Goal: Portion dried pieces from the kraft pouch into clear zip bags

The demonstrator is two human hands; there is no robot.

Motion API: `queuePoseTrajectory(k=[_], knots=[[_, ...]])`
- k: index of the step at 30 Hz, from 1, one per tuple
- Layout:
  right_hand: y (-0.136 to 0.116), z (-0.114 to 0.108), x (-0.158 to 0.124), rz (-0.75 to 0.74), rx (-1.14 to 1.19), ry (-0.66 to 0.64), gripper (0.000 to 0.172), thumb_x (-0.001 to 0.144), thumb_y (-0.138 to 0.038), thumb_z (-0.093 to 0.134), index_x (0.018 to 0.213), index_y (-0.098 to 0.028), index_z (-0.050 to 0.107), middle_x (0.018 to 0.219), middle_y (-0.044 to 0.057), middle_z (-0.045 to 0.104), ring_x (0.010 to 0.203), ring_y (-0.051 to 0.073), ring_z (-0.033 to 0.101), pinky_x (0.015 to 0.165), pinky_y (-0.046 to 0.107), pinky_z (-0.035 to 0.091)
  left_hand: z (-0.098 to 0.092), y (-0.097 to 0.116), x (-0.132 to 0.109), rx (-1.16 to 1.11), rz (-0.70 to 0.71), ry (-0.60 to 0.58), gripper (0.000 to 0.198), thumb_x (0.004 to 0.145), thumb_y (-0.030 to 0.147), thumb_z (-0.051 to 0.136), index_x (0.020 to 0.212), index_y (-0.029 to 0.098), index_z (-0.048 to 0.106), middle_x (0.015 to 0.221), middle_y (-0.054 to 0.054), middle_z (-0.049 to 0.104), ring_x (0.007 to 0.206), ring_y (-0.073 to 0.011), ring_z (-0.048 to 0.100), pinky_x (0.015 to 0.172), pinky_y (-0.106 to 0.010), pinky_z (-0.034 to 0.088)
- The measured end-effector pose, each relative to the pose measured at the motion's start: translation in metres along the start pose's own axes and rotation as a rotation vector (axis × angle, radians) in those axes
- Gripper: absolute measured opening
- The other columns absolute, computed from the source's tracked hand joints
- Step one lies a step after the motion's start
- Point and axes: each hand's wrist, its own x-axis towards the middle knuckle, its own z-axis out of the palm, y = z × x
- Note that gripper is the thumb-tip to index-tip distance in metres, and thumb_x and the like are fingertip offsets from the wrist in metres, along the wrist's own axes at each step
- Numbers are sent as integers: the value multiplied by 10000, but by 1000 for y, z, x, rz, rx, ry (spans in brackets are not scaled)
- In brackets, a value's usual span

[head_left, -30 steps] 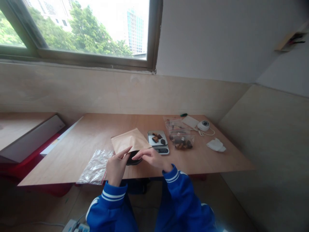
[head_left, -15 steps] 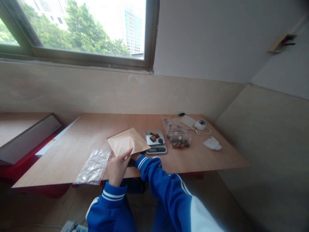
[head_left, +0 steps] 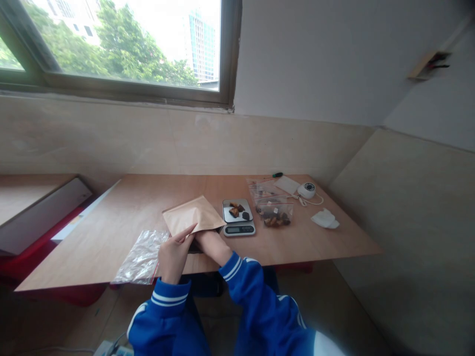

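Pinching the near lip of a brown paper pouch [head_left: 191, 217] between closed fingers [head_left: 187, 231] of the left hand [head_left: 172, 254], with the right hand [head_left: 207, 241] pushed into the pouch mouth to the wrist. Impossible to tell whether those hidden fingers are spread or closed. Lying flat by the front edge of the desk [head_left: 111, 232], just left of a small scale [head_left: 238, 217]. Too small to read: its display digits. Close on the left, a clear zip bag [head_left: 141, 257]; beyond the scale, filled zip bags [head_left: 274, 210]. Bare wood behind, up to the wall.
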Motion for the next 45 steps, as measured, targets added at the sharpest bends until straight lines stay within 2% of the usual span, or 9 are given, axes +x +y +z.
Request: queuePoseTrajectory(k=[3,8,15,24,31,35,39,42,45], knots=[[-9,-18,-20,-25,-147,-33,366,775,31,464,1022,-147,667,1001,100,711,955,243,645,885,329,481,-2,1,4,-6,-16,5,286,791,361,595,1037,281,716,860,-21,755,799,-208,685,640,-235,468],[-28,-40,-31,-118,-229,-30,376,826,30,416,1000,-177,677,1030,90,690,972,215,624,912,352,466,-7,2,8,-42,-50,1,278,777,375,603,1007,283,728,862,-7,755,810,-199,691,622,-216,466],[-20,-41,-35,-191,-197,14,313,862,-11,438,957,-180,684,995,62,694,940,197,617,884,324,481,-10,2,10,-64,-40,10,284,768,384,602,998,281,731,888,6,753,808,-197,690,616,-217,472],[-16,-43,-52,-101,246,268,303,880,-95,442,918,-226,712,1037,37,709,1027,169,635,927,317,481,-9,3,12,-92,-86,-2,287,769,389,612,1021,302,720,929,5,746,932,-217,678,671,-229,466],[-18,-59,-67,69,722,413,104,820,-236,611,842,-200,707,971,56,729,963,205,670,893,367,525,-9,4,13,-63,-101,16,291,769,390,609,1028,308,716,955,2,741,927,-222,679,685,-242,459],[7,-79,-84,187,772,537,95,772,-285,680,815,-202,698,971,51,731,951,212,673,885,380,524,-12,1,14,-86,-100,42,292,755,389,621,1019,311,719,936,7,744,944,-225,675,703,-245,467],[59,-98,-96,279,603,695,110,760,-264,661,836,-193,696,943,52,730,945,206,667,923,386,490,-14,-1,15,-105,-87,41,284,753,389,619,1009,317,720,952,12,741,986,-226,662,737,-252,472],[96,-100,-95,337,497,707,136,741,-254,628,826,-168,689,887,69,727,889,211,674,884,390,505,-13,-1,15,-103,-76,42,290,749,391,621,1009,310,722,932,7,745,966,-230,670,710,-254,477],[114,-94,-87,341,353,690,155,740,-243,575,809,-156,683,854,81,724,844,213,674,842,386,516,-13,-3,15,-119,-65,36,289,745,395,622,1001,309,725,927,13,746,960,-229,672,706,-250,483]])
